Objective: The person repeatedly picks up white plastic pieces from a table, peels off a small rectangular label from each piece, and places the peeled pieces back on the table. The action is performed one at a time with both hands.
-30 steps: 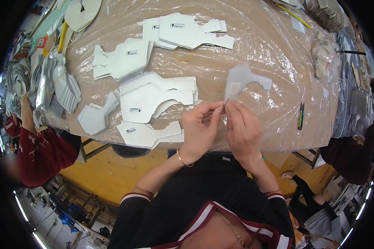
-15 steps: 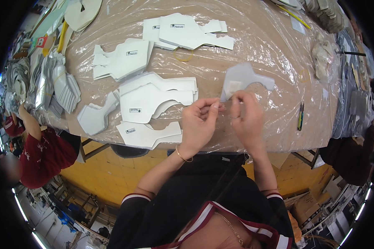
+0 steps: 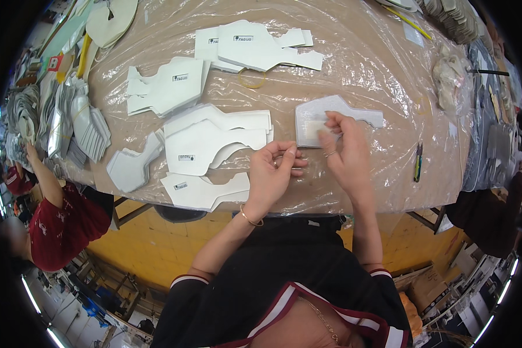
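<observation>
- Tabletop [image 3: 388,180] edges first: the near edge curves under both wrists; from the grey piece [image 3: 322,106] to the right edge runs a stretch of film-covered surface, with one slim yellow-and-black tool [image 3: 418,162] lying toward the near right corner.
- Grey piece: right of the tabletop's middle, set back from the near edge, flat, its narrow arm pointing to the right edge.
- Left hand [image 3: 272,174]: just beside the grey piece's near left corner, thumb and forefinger close together, other fingers curled; whether anything is pinched between them I cannot tell.
- Right hand [image 3: 348,151]: over the near part of the grey piece, loosely curved, thumb and forefinger apart; contact with the piece cannot be told.
- White pieces [image 3: 188,139]: just left of the left hand, overlapping in fanned layers; another white stack [image 3: 255,46] lies toward the far edge, with a thin yellow band [image 3: 252,79] beside it.
- Materials: wrinkled, shiny clear film over tan on the tabletop; smooth, matt white sheets with dark printed marks; the grey piece fine-grained, with a paler patch [image 3: 311,132] partly behind the right hand.
- Shapes: broad angular bodies, curved cut-outs, narrow arms; grey-white bundles [image 3: 90,124] crowd the left edge, and a crumpled clear bag [image 3: 449,81] lies near the right.
</observation>
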A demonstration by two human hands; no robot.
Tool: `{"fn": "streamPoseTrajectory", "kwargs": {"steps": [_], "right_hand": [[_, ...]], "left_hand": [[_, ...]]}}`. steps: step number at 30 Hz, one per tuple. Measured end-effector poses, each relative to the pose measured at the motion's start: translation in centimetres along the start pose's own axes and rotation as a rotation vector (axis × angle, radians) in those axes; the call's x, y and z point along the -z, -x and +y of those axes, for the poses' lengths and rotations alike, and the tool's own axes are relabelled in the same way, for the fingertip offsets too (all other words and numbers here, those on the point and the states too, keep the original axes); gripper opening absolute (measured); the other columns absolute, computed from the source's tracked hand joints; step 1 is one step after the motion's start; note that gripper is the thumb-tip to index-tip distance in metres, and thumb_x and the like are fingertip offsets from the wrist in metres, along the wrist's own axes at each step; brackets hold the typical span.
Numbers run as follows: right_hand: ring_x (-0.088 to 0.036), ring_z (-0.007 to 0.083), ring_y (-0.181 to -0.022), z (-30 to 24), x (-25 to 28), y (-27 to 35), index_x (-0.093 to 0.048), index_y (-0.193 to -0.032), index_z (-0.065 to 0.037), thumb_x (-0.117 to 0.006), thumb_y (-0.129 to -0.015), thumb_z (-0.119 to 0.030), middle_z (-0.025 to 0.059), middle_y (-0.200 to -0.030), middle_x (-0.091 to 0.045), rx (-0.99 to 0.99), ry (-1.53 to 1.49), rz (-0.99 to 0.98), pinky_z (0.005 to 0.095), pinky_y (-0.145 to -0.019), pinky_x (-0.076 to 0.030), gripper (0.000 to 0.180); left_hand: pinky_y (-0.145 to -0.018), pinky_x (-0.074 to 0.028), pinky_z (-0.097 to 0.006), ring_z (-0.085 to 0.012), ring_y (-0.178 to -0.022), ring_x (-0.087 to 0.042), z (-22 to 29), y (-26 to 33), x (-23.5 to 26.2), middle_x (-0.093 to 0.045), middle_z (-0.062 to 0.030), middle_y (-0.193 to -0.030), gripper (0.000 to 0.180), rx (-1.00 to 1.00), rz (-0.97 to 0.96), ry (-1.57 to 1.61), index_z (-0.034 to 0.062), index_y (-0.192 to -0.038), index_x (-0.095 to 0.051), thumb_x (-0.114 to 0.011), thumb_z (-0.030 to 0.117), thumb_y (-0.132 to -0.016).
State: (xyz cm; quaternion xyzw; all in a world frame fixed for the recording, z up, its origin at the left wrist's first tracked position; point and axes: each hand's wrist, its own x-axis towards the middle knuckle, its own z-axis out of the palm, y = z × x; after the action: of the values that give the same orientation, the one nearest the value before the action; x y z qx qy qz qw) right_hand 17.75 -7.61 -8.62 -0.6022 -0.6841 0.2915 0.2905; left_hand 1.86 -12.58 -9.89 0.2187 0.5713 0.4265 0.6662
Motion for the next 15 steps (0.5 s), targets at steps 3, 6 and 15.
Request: {"fn": "streamPoseTrajectory", "kwargs": {"steps": [3,6,15], "right_hand": [[-0.060,0.0273,-0.090,-0.45,-0.37,0.49,-0.065,-0.110,-0.006,-0.070,-0.089,-0.027,0.0085,-0.097,-0.062,0.133,0.169,-0.002,0.0382,-0.083,-0.042,0.030],[-0.060,0.0267,-0.088,-0.46,-0.59,0.66,-0.066,-0.104,-0.006,-0.072,-0.086,-0.024,0.0062,-0.095,-0.063,0.164,0.124,0.016,0.0382,-0.081,-0.041,0.026],[-0.059,0.0269,-0.088,-0.25,-0.39,0.48,-0.061,-0.096,-0.006,-0.066,-0.091,-0.018,0.0051,-0.093,-0.063,0.150,0.115,0.006,0.0395,-0.078,-0.039,0.014]], "left_hand": [[-0.066,-0.060,-0.025,-0.0172,-0.085,-0.071,-0.14,0.00,-0.11,-0.067,-0.0117,-0.097,0.023,-0.028,-0.026,-0.003,-0.0073,-0.111,-0.061,-0.058,0.013,-0.100],[-0.063,-0.058,-0.023,-0.0156,-0.084,-0.070,-0.25,-0.03,-0.08,-0.067,-0.0113,-0.097,0.024,-0.056,-0.071,-0.014,-0.0068,-0.111,-0.061,-0.058,0.014,-0.100],[-0.060,-0.057,-0.022,-0.0141,-0.083,-0.070,-0.70,-0.22,-0.19,-0.067,-0.0102,-0.098,0.024,-0.062,-0.076,0.000,-0.0055,-0.113,-0.060,-0.058,0.015,-0.101]]}}
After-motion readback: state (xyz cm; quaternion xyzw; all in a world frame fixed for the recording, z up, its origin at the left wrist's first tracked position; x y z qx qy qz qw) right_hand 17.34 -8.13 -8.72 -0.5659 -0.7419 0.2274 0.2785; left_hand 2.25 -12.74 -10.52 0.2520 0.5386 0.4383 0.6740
